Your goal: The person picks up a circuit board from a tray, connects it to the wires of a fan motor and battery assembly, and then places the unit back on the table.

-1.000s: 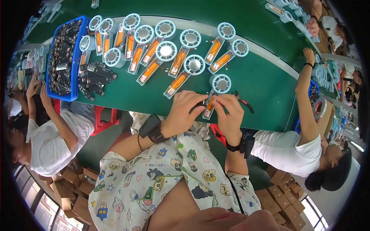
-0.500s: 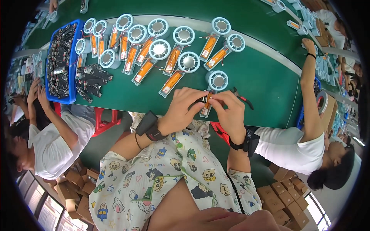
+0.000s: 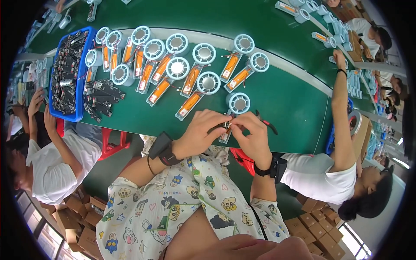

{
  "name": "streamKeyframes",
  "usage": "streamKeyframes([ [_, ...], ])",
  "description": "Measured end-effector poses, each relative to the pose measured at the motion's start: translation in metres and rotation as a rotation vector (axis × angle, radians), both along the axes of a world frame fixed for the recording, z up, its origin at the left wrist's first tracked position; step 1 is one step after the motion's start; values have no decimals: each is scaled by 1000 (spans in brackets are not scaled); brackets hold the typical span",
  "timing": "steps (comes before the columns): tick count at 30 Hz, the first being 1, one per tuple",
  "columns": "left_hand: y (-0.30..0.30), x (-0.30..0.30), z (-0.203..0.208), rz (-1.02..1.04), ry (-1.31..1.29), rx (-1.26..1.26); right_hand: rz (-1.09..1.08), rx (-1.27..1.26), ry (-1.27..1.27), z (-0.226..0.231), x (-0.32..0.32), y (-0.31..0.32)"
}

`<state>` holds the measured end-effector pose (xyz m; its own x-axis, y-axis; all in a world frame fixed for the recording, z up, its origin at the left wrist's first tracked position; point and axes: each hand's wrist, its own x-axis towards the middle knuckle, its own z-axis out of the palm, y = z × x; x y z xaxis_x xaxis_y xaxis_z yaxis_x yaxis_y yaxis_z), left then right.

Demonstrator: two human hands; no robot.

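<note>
My left hand (image 3: 200, 133) and my right hand (image 3: 255, 136) meet at the near edge of the green table (image 3: 294, 108). Both pinch a small fan assembly (image 3: 236, 106) with a round pale blue head and an orange battery in its clear handle, mostly hidden under my fingers. A small dark board with thin wires sits between my fingertips. Each wrist wears a black band. Red-handled cutters (image 3: 266, 122) lie just beyond my right hand.
Rows of matching fan assemblies (image 3: 182, 69) cover the table ahead. A blue tray (image 3: 65, 73) of dark circuit boards and a loose pile of boards (image 3: 102, 97) lie at the left. Seated people work at both sides; cardboard boxes (image 3: 82, 221) stand on the floor.
The view has shifted slightly. My hands stay together on the same fan assembly, fingers adjusting a little.
</note>
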<state>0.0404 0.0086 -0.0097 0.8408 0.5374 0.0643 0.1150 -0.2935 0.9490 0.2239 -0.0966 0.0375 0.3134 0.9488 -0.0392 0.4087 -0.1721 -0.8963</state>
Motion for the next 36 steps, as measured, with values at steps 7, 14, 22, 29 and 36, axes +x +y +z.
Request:
streamKeyframes([
  [7,-2,5,-7,47,-68,30,58,164,-357,-3,4,3],
  [14,-5,4,-8,73,-92,29,66,198,-412,-4,4,1],
  [22,-7,6,-9,125,-117,96,63,222,-392,-9,2,1],
  [29,-16,5,-12,207,-120,293,0,94,-7,-16,-6,-8],
  [36,-20,4,-6,271,-137,434,-3,-45,179,-12,-5,-8],
])
